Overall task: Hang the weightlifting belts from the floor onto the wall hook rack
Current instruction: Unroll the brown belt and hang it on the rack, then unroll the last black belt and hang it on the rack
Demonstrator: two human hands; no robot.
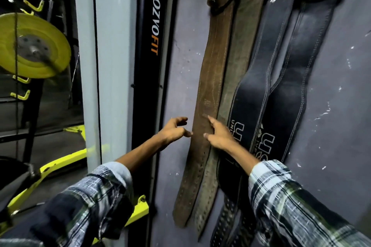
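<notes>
Four belts hang against the grey wall [186,46]. Both grips are released: left hand [173,130] beside the brown belt [212,78], right hand [219,135] touching it.

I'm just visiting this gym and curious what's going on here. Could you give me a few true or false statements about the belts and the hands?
1. Several belts hang against the grey wall. True.
2. The left hand grips a black belt. False: it is open beside the brown belt, holding nothing.
3. The right hand rests its fingers on the brown belt. True.
4. The yellow weight plate hangs among the belts. False: it sits far left, beyond the pillar.
</notes>
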